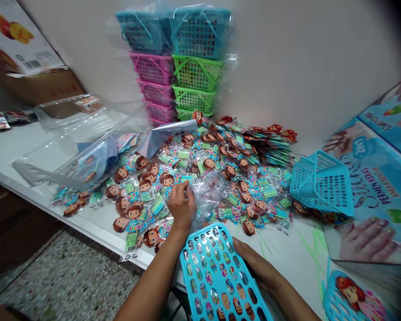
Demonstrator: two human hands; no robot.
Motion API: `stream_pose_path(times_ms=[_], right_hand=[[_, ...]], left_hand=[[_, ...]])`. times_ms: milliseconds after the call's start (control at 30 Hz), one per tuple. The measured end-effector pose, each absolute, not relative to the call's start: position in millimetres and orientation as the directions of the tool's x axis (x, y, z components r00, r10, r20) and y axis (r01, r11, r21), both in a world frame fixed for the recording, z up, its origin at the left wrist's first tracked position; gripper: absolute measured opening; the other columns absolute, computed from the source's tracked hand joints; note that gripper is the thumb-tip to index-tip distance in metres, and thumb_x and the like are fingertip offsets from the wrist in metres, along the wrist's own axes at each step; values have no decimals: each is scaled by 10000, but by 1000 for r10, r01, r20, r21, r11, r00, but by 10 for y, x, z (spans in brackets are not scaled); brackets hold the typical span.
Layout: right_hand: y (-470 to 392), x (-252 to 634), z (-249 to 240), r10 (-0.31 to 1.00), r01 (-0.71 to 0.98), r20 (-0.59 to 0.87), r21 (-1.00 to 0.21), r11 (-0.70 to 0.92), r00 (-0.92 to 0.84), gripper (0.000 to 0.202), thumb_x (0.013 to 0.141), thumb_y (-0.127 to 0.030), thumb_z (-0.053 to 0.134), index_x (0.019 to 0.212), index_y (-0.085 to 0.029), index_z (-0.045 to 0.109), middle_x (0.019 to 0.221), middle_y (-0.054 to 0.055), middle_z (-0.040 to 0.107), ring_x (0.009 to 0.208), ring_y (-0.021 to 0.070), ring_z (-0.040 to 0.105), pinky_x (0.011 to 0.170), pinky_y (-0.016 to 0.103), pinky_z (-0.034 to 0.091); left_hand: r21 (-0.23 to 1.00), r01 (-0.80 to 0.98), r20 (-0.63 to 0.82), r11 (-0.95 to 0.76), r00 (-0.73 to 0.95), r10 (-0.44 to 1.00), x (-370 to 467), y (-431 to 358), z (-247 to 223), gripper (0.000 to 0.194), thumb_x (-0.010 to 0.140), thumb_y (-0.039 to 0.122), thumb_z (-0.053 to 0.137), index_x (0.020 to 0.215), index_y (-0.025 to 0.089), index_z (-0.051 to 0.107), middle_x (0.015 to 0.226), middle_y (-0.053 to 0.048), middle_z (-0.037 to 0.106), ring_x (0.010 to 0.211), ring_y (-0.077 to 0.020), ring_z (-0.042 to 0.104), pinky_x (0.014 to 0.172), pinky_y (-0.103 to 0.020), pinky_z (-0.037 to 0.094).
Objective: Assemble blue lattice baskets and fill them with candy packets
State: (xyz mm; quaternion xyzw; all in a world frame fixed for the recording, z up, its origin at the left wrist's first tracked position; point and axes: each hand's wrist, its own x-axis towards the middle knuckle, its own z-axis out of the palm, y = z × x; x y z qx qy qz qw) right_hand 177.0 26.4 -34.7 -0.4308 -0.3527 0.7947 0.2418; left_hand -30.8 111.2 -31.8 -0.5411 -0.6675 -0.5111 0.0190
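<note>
My right hand [255, 265] is wrapped round the right side of a light-blue plastic basket [217, 272]. The basket is tilted with its oval-holed face towards me, and colourful packets show through the holes. Just beyond its far end, my left hand [182, 205] is closed, its fingers pinched on a crumpled clear plastic bag [207, 191]; the exact grip is partly hidden. Under and around the left hand lie many small candy packets [147, 178] with cartoon heads and green sticks.
Filled baskets in blue, pink and green [197, 71] stand stacked against the wall. Clear plastic trays [83, 147] lie left. Right are another blue basket [321, 185], a printed carton [370, 178] and green strips [316, 245]. A blue piece with a cartoon figure [354, 298] sits lower right.
</note>
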Motion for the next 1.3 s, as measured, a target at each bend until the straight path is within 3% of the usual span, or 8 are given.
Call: stream_pose_path(times_ms=[233,433,533,667,833,1000,1133,1300], right_hand=[[250,1842,-269,683,48,-449,-853,-520,-576,611,801,-598,577,1271,-209,553,1284,116,580,1195,305,519,1045,471,340],[15,1760,-259,669,-150,-503,-728,-669,-547,698,727,-541,639,1324,-224,465,1149,128,655,1051,336,619,910,514,450],[-163,1874,-158,742,-179,-430,-793,-583,-514,730,718,-530,637,1349,-224,431,1198,124,630,1108,345,585,943,506,433],[-406,2054,125,820,-187,-203,-918,-350,-535,855,686,-499,692,1420,-252,328,1416,95,444,1295,347,404,1064,475,315],[-597,1978,389,810,-210,-28,-960,-185,-586,910,641,-483,744,1420,-239,341,1447,87,389,1352,349,305,1109,448,241],[-722,1980,349,867,-232,-53,-953,-192,-496,849,690,-487,713,1403,-271,306,1448,93,375,1329,328,344,1084,462,280],[-863,2060,238,919,-233,-128,-946,-226,-372,899,707,-517,680,1437,-296,204,1466,107,339,1317,338,359,1082,512,261],[-955,2077,170,936,-261,-188,-927,-269,-296,872,735,-502,638,1456,-300,190,1471,88,352,1317,326,371,1074,509,284]], left_hand=[[724,673,541,-148,-422,727,-304,1062,-294,200,912,244,456,1017,182,615,891,-50,611,806,-144,586,743,-263,469],[686,713,546,-148,-370,752,-261,1000,-168,197,918,269,454,926,176,628,857,-52,621,817,-153,583,749,-266,452],[629,752,548,-199,-247,799,-252,1038,-44,216,916,287,459,905,184,648,855,-48,637,819,-152,588,759,-262,434],[536,798,516,-274,-54,855,-125,1117,141,295,922,346,423,918,174,663,894,-89,634,860,-194,579,772,-303,405],[476,748,353,-462,319,880,259,983,297,271,818,421,576,712,188,667,740,-52,641,710,-181,577,613,-270,361],[556,671,195,-490,468,862,323,694,393,322,804,452,600,646,176,649,578,17,603,545,-110,529,500,-223,295],[695,595,82,-403,491,867,120,505,485,357,791,477,609,640,155,641,540,33,564,509,-90,487,479,-216,280],[776,544,44,-319,458,888,-160,239,642,287,829,416,579,914,172,704,640,12,586,571,-104,502,528,-217,332]])
